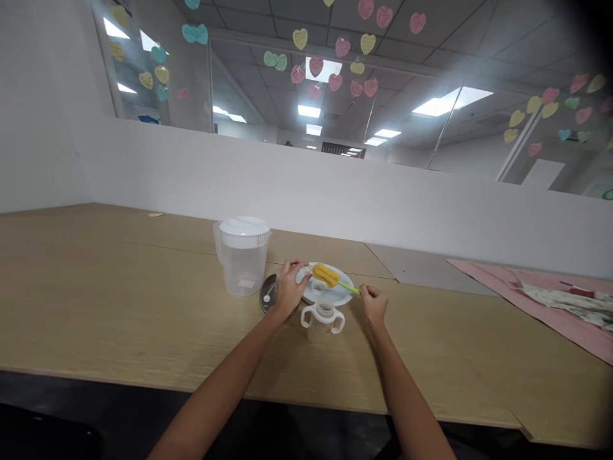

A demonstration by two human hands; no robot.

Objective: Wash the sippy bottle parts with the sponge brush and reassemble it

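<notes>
Grips yellow brush by green handle in right hand; pinches clear piece in left hand, at brush tip, over plate. Could tip 2-handled bottle, close by, through low stroke; could drop clear piece through slack pinch.

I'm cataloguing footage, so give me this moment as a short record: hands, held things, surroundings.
Left hand: holds a small clear piece, too small to identify
Right hand: holds a sponge brush by its green handle
Sponge: yellow, close to the clear piece; contact unclear
Cup: two-handled, upright, nearer the wearer than the white plate
Pitcher: lidded, upright, left of the plate
Far right: pink cloth
</notes>
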